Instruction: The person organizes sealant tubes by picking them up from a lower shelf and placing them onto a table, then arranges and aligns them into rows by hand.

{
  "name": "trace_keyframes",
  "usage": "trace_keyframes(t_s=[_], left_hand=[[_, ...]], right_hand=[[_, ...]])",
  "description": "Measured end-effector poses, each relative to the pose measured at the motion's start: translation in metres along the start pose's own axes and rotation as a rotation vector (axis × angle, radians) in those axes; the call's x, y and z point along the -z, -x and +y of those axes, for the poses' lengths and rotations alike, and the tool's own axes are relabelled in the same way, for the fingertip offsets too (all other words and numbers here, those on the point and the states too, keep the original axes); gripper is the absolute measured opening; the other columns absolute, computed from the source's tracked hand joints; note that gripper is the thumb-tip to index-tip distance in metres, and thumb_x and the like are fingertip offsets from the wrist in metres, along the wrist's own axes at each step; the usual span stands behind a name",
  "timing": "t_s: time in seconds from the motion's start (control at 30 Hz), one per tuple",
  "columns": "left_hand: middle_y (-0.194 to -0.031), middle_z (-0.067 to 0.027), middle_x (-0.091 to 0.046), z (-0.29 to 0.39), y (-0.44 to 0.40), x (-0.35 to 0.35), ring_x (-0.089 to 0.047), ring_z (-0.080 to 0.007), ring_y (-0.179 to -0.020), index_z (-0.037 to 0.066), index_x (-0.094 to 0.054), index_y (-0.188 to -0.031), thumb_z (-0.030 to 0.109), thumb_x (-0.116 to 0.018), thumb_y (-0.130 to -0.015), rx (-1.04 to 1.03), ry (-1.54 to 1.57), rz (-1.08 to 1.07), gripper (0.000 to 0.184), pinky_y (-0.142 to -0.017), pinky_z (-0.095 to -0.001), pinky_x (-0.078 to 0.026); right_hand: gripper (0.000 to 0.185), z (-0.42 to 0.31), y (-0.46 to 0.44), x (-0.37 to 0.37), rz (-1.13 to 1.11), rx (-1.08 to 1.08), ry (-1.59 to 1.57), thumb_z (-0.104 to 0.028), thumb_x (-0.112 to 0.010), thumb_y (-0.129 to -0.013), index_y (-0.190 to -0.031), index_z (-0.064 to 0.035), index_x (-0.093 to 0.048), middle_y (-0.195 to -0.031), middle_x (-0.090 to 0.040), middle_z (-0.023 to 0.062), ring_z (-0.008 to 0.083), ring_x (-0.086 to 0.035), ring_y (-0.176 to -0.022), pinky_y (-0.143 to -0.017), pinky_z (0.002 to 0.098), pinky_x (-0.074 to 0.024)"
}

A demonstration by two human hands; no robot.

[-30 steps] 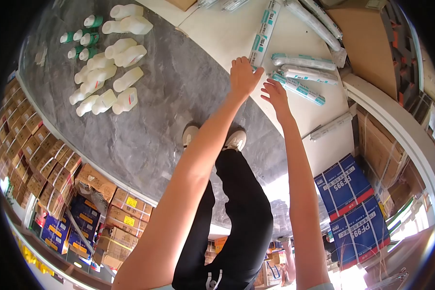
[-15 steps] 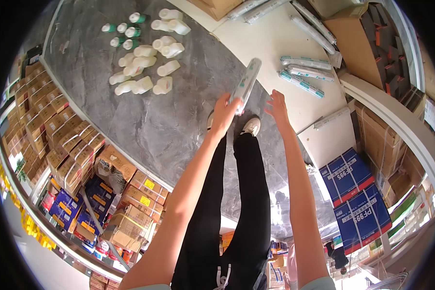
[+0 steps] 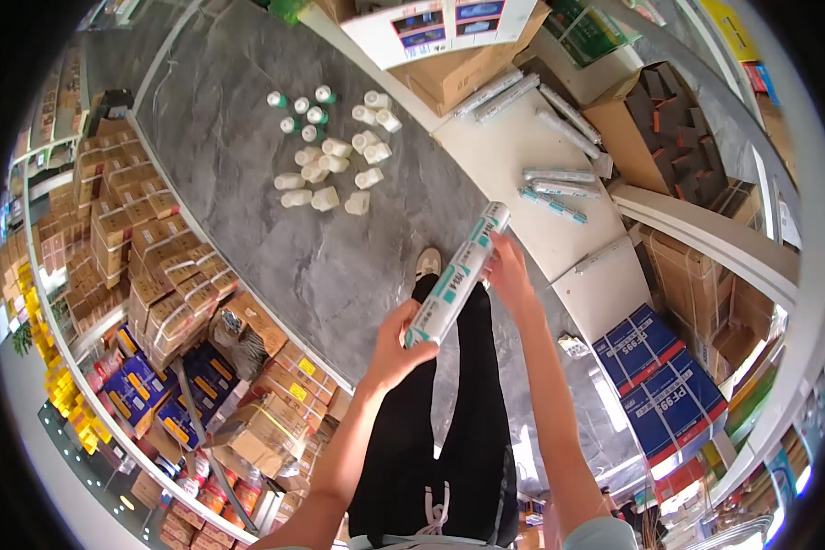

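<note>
A long white sealant tube [image 3: 458,275] with teal print is held at a slant in front of my legs. Around its lower end is my left hand [image 3: 397,350], closed with the thumb along the near side. My right hand [image 3: 508,275] is closed on the upper right side, some of its fingers hidden by the tube. More sealant tubes [image 3: 559,190] lie on the white ledge to the right, some in a small group and others farther back near a cardboard box.
Several white bottles [image 3: 334,163] and green-and-white bottles [image 3: 316,115] stand on the grey floor [image 3: 247,247]. Stacked cartons [image 3: 170,275] line the left side. Blue boxes [image 3: 674,399] sit at right, below an open carton [image 3: 605,115] beside the white ledge [image 3: 559,238].
My right hand, free and spread before, now grips the tube along with my left hand. The tube has come nearer to my body, and the view has shifted.
</note>
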State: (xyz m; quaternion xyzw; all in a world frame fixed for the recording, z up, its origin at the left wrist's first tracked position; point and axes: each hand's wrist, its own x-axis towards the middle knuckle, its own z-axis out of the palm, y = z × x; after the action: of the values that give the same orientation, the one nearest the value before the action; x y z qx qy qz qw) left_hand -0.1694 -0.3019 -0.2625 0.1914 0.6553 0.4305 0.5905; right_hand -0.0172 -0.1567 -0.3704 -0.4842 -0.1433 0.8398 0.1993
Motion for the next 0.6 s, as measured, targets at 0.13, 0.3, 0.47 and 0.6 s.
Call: trace_keyframes(t_s=[0.13, 0.3, 0.47, 0.6], left_hand=[[-0.081, 0.0003, -0.042, 0.046, 0.037, 0.012, -0.043, -0.0095, -0.079, 0.005, -0.05, -0.083, 0.018, -0.072, -0.064, -0.107, 0.015, -0.145, 0.032, -0.074, -0.0256, -0.035], [-0.088, 0.0001, -0.044, 0.062, 0.081, 0.009, -0.044, -0.0093, -0.085, 0.008, -0.046, -0.088, 0.013, -0.075, -0.068, -0.097, 0.046, -0.25, 0.035, -0.08, -0.0255, -0.037], [-0.097, 0.0, -0.044, 0.086, 0.119, 0.0, -0.046, -0.01, -0.092, 0.01, -0.041, -0.1, 0.014, -0.079, -0.069, -0.049, 0.089, -0.335, 0.049, -0.092, -0.0274, -0.036], [-0.092, -0.0015, -0.049, 0.092, 0.141, -0.001, -0.051, -0.0077, -0.076, 0.007, -0.042, -0.112, 0.038, -0.075, -0.075, 0.034, 0.329, -0.454, 0.057, -0.062, -0.022, -0.044]], right_hand=[[0.053, -0.024, 0.05, -0.038, 0.072, 0.138, 0.105, -0.035, -0.059, -0.09, -0.121, 0.0046, -0.045, -0.111, -0.061, 0.0181, 0.0226, -0.064, -0.096, -0.083, 0.0365, -0.0525], [0.038, -0.059, 0.125, -0.086, 0.314, 0.294, 0.133, -0.03, -0.068, -0.083, -0.099, 0.0034, -0.061, -0.085, -0.062, 0.007, 0.0132, -0.06, -0.072, -0.064, 0.0259, -0.0475], [0.03, -0.091, 0.192, -0.119, 0.406, 0.449, 0.246, -0.02, -0.074, -0.079, -0.094, 0.0041, -0.065, -0.077, -0.063, 0.0031, 0.0073, -0.055, -0.065, -0.059, 0.0225, -0.0431], [0.025, -0.107, 0.249, -0.142, 0.381, 0.546, 0.273, -0.015, -0.075, -0.079, -0.092, 0.0041, -0.065, -0.076, -0.065, 0.0025, 0.0068, -0.057, -0.066, -0.061, 0.0208, -0.0439]])
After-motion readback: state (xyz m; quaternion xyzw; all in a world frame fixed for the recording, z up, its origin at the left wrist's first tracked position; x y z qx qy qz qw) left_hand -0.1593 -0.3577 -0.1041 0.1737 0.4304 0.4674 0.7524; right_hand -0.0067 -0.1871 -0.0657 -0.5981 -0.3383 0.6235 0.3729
